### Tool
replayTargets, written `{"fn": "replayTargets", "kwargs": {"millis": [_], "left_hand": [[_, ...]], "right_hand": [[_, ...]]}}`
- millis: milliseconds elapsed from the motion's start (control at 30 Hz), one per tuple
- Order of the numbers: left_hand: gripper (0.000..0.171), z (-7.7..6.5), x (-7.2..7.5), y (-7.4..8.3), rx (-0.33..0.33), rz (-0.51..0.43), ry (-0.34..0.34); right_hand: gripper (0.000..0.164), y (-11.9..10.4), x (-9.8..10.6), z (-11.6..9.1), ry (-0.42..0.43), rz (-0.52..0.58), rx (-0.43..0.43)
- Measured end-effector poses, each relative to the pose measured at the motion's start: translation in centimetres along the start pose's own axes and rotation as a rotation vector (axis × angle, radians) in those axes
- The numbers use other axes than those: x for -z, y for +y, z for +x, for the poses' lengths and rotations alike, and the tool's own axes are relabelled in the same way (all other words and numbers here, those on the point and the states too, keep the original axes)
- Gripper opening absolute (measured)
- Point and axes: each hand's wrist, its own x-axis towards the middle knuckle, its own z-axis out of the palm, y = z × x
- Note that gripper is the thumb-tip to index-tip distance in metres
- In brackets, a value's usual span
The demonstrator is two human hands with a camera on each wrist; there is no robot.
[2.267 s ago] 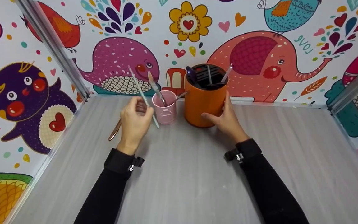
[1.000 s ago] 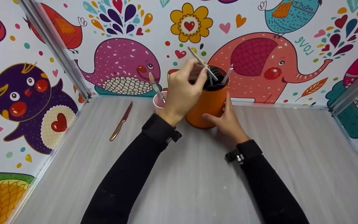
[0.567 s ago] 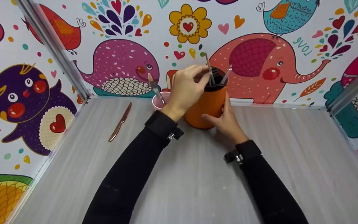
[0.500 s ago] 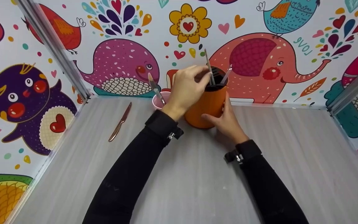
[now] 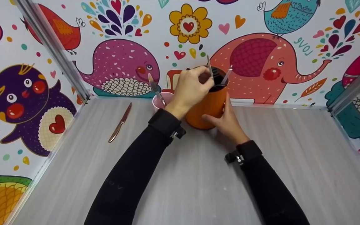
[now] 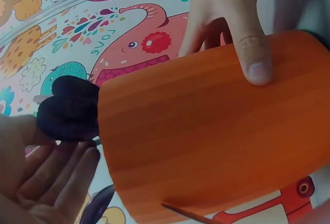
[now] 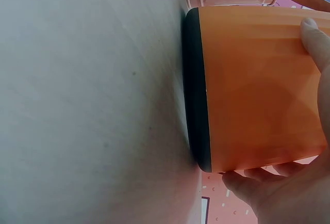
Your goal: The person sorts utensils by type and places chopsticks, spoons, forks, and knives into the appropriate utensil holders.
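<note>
My right hand point(image 5: 230, 122) grips the orange cylindrical utensil holder point(image 5: 206, 109) low on its right side, thumb in front and fingers behind. The holder stands upright on its dark base, with a slotted black insert at its mouth. Over that mouth my left hand point(image 5: 191, 87) pinches a thin, pale stick point(image 5: 209, 67) between thumb and fingertips; its lower end is down at the insert. A clear, pinkish stick point(image 5: 228, 75) leans out on the right. In the left wrist view, dark purple rounded ends point(image 6: 69, 108) stick out of the holder beside my left fingers.
Left of the holder stands a small pink cup point(image 5: 159, 99), partly behind my left wrist, with a silver-bladed knife point(image 5: 156, 89) upright in it. A rose-gold knife point(image 5: 120, 123) lies farther left on the grey table point(image 5: 183, 187). Cartoon-printed panels point(image 5: 117, 62) enclose the back and sides.
My left hand has carried the pale stick from beside the pink cup rightward to the holder's mouth and turned it nearly upright. It rose slightly, then dipped. My right hand keeps its grip.
</note>
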Motion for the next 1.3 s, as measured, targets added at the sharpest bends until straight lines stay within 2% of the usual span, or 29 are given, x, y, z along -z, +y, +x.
{"fn": "replayTargets", "kwargs": {"millis": [133,233,333,500,667,867,1067,1300], "left_hand": [[0.014,-0.1,0.0,0.0,0.018,-0.012,-0.015],[0.020,-0.1,0.0,0.0,0.014,-0.010,-0.006],[0.025,-0.1,0.1,-0.2,0.019,0.026,0.010],[0.024,-0.2,0.5,-0.4,0.024,0.086,0.026],[0.025,-0.7,0.9,-0.4,0.014,0.055,0.040],[0.025,-2.4,1.4,-0.5,-0.040,-0.005,0.039],[0.022,-4.4,1.5,-0.8,-0.078,0.008,0.059],[0.020,-7.2,0.9,-1.9,-0.093,0.047,-0.003]], "right_hand": [[0.124,0.0,0.0,0.1,-0.009,0.007,-0.007],[0.125,-0.1,-0.1,0.1,-0.012,0.014,-0.009],[0.125,-0.1,-0.2,0.1,-0.012,0.010,-0.008],[0.124,-0.1,-0.3,0.1,-0.003,0.008,0.020],[0.122,-0.4,-0.4,0.0,0.004,0.008,0.010],[0.123,-1.2,-0.2,0.0,-0.016,0.022,-0.027],[0.126,-0.8,-0.1,-0.1,-0.009,0.001,-0.008],[0.123,0.1,0.0,-0.1,0.013,-0.013,0.037]]}}
